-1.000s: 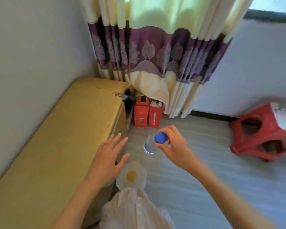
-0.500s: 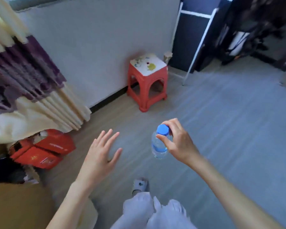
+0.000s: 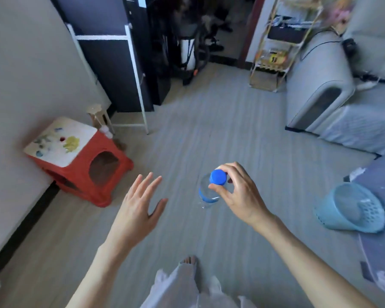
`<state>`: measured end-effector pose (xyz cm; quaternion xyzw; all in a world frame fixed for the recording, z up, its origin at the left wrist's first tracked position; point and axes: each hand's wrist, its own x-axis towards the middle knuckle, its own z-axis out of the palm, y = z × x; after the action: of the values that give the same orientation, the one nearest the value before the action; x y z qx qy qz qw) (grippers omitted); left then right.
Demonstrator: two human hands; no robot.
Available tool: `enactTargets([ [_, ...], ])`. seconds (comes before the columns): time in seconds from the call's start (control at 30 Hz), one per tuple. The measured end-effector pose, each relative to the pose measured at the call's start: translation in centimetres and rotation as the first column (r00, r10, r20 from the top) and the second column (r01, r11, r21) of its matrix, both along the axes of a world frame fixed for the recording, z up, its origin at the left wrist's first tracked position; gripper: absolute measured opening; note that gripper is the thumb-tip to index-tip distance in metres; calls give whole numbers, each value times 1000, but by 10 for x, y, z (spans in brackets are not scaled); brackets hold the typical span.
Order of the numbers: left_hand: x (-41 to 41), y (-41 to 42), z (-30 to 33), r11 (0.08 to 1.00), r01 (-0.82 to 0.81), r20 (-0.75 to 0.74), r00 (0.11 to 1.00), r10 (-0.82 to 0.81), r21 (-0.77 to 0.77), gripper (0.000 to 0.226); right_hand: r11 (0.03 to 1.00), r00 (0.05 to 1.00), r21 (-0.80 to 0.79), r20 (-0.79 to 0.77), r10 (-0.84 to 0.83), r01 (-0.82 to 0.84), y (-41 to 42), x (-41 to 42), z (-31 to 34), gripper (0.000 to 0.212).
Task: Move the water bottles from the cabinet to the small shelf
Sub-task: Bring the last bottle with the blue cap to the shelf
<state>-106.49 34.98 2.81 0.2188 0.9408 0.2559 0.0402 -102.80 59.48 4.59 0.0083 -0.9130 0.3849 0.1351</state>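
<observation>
We are mid-carry over the grey plank floor (image 3: pixel 220 121), heading, we judge, for the thin gold wire shelf (image 3: pixel 267 52) far ahead. Our right hand (image 3: pixel 236 192) pinches 1 clear plastic water bottle (image 3: pixel 206 193) by its blue cap; our left hand (image 3: pixel 138 210) is spread, holding nothing. Placing remains.

Legible text: none. The water bottle (image 3: pixel 206 192) carries a blue label band with no readable print. The yellow packaging on the wire shelf (image 3: pixel 273 56) and the coloured picture on the red stool (image 3: pixel 76 156) top are too blurred to read.
</observation>
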Motion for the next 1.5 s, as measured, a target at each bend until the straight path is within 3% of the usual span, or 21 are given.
enactTargets([
  [0.3,-165,163,-2,973,228,-23,973,-228,-20,58,983,983,-15,20,-183,183,143,-129,-4,39],
  [0.77,-434,394,17,975,217,-92,971,-221,-46,60,991,991,32,39,-128,127,380,-392,15,39],
  [1.1,-673,530,16,951,308,-77,949,-307,-2,63,964,961,39,76,-267,265,513,-606,4,45],
  [1.3,-812,620,43,927,375,-123,920,-373,-9,62,926,926,-1,35,-377,377,592,-711,23,27],
  [1.5,-905,720,29,898,439,-117,890,-440,-35,59,898,899,-29,2,-439,438,686,-804,24,42],
])
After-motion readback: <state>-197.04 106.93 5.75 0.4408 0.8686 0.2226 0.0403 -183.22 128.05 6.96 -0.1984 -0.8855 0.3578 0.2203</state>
